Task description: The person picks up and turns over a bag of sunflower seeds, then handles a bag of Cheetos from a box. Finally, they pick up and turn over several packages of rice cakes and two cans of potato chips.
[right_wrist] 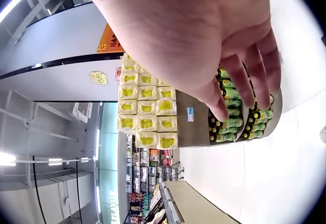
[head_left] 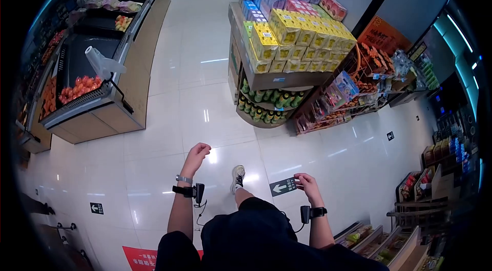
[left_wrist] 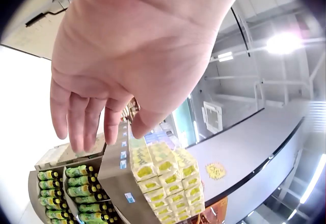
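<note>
Out in front of the body, my left hand (head_left: 197, 156) hangs over the tiled floor with nothing in it. Its fingers (left_wrist: 76, 119) are loosely extended in the left wrist view. My right hand (head_left: 307, 185) is held lower on the right, above a dark floor sign with a white arrow (head_left: 279, 187); its relaxed fingers (right_wrist: 254, 76) hold nothing. Ahead of both hands stands a display stacked with yellow wrapped packs (head_left: 307, 35). Green bottles (head_left: 261, 112) with dark caps fill the curved shelves beneath them.
At left is a produce stand (head_left: 102, 122) with red fruit (head_left: 79, 89) and a plastic bag roll (head_left: 97, 61). A snack rack (head_left: 328, 107) adjoins the display on the right. Low bins (head_left: 379, 245) stand at lower right. Shiny floor (head_left: 192, 20) runs between stand and display.
</note>
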The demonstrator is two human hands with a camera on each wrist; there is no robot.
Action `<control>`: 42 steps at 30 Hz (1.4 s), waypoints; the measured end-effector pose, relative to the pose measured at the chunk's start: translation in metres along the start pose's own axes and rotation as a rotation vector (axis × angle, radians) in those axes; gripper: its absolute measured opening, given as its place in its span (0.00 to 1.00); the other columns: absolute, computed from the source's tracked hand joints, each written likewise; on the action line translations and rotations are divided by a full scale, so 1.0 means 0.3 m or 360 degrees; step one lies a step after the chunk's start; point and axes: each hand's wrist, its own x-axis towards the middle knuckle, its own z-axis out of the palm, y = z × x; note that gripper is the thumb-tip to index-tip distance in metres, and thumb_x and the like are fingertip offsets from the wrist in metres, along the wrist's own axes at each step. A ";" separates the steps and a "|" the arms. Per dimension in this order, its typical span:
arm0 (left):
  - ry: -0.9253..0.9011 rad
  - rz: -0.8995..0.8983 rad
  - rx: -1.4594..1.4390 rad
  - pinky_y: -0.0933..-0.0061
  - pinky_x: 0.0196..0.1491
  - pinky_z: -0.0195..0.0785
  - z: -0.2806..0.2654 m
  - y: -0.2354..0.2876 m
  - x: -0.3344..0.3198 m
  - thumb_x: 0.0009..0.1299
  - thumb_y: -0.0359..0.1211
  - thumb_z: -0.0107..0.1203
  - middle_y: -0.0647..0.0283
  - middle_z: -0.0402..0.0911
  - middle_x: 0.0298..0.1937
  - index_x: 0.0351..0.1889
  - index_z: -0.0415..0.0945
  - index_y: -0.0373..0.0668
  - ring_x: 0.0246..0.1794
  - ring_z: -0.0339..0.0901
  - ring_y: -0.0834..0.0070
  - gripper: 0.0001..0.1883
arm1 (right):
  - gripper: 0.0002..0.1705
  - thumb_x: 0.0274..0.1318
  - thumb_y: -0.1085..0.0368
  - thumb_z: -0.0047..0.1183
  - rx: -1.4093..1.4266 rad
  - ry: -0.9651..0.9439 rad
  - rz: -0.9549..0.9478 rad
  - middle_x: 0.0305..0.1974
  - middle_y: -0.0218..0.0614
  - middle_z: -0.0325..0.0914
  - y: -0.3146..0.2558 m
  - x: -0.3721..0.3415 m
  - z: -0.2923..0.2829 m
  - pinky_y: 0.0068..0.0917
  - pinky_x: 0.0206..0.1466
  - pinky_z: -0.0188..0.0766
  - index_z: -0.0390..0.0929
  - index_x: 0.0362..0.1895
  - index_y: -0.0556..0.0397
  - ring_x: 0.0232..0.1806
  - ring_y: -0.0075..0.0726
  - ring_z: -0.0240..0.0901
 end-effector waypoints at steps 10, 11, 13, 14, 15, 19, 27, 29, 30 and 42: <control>-0.0312 -0.0070 0.0556 0.62 0.61 0.70 -0.133 0.167 0.431 0.72 0.40 0.57 0.51 0.80 0.57 0.62 0.72 0.38 0.59 0.78 0.60 0.23 | 0.17 0.66 0.57 0.54 -0.0524 -0.0251 -0.0486 0.39 0.36 0.83 -0.557 0.993 0.359 0.27 0.47 0.74 0.80 0.48 0.56 0.43 0.29 0.79; -0.0295 -0.0099 0.0551 0.62 0.61 0.70 -0.191 0.187 0.438 0.72 0.40 0.57 0.51 0.80 0.57 0.62 0.72 0.38 0.59 0.78 0.60 0.23 | 0.17 0.65 0.57 0.55 -0.0807 -0.0324 -0.0571 0.40 0.37 0.83 -0.617 1.062 0.426 0.28 0.47 0.74 0.79 0.49 0.57 0.43 0.30 0.79; -0.0099 0.0004 0.0594 0.61 0.60 0.71 -0.297 0.225 0.521 0.70 0.41 0.58 0.47 0.81 0.56 0.61 0.72 0.39 0.59 0.78 0.58 0.25 | 0.19 0.65 0.58 0.55 -0.0885 -0.0662 -0.0621 0.41 0.40 0.82 -0.783 1.170 0.588 0.29 0.49 0.74 0.78 0.52 0.58 0.43 0.33 0.78; -0.0078 0.0017 0.0561 0.61 0.60 0.71 -0.344 0.234 0.560 0.70 0.41 0.58 0.47 0.81 0.56 0.61 0.72 0.39 0.59 0.78 0.58 0.25 | 0.20 0.65 0.59 0.55 -0.0892 -0.0831 -0.0612 0.41 0.39 0.82 -0.842 1.234 0.673 0.30 0.50 0.74 0.77 0.55 0.58 0.43 0.33 0.78; 0.0065 0.0006 0.0510 0.61 0.60 0.71 -0.401 0.231 0.588 0.70 0.40 0.58 0.47 0.81 0.56 0.62 0.72 0.39 0.60 0.78 0.57 0.25 | 0.21 0.65 0.58 0.55 -0.0843 -0.0939 -0.0632 0.41 0.39 0.81 -0.922 1.268 0.761 0.29 0.51 0.74 0.76 0.57 0.57 0.44 0.33 0.78; 0.0293 -0.0210 0.0401 0.60 0.59 0.71 -0.658 0.203 0.711 0.68 0.41 0.59 0.47 0.81 0.56 0.62 0.72 0.40 0.59 0.77 0.55 0.26 | 0.19 0.65 0.58 0.55 -0.0959 -0.1100 -0.0743 0.41 0.40 0.82 -1.005 1.544 1.076 0.30 0.50 0.74 0.77 0.55 0.57 0.44 0.35 0.78; 0.0507 -0.0265 0.0956 0.56 0.61 0.69 -1.225 0.393 1.247 0.67 0.42 0.56 0.43 0.79 0.57 0.60 0.73 0.38 0.59 0.76 0.49 0.26 | 0.25 0.65 0.52 0.55 -0.1423 -0.1350 -0.0729 0.43 0.42 0.83 -1.423 2.011 1.435 0.34 0.52 0.74 0.75 0.57 0.57 0.47 0.40 0.79; 0.0549 -0.0113 0.0986 0.56 0.61 0.69 -1.315 0.480 1.463 0.67 0.41 0.56 0.43 0.79 0.56 0.59 0.73 0.37 0.58 0.76 0.49 0.26 | 0.25 0.64 0.52 0.56 -0.1039 -0.1022 -0.0808 0.43 0.45 0.83 -1.537 2.137 1.439 0.36 0.52 0.75 0.76 0.58 0.55 0.46 0.47 0.80; 0.0559 0.0007 0.1021 0.56 0.61 0.69 -1.347 0.519 1.571 0.67 0.39 0.55 0.43 0.80 0.55 0.59 0.73 0.36 0.58 0.76 0.48 0.25 | 0.25 0.64 0.52 0.56 -0.1041 -0.1003 -0.0802 0.43 0.45 0.83 -1.598 2.177 1.434 0.36 0.52 0.75 0.76 0.58 0.55 0.46 0.47 0.80; -0.0702 0.0389 0.1342 0.58 0.66 0.65 -1.072 0.812 2.656 0.70 0.39 0.55 0.47 0.73 0.63 0.66 0.68 0.39 0.64 0.70 0.51 0.28 | 0.22 0.71 0.56 0.50 -0.0256 -0.0931 0.0029 0.48 0.30 0.80 -1.728 2.900 1.487 0.22 0.50 0.72 0.72 0.63 0.54 0.50 0.27 0.78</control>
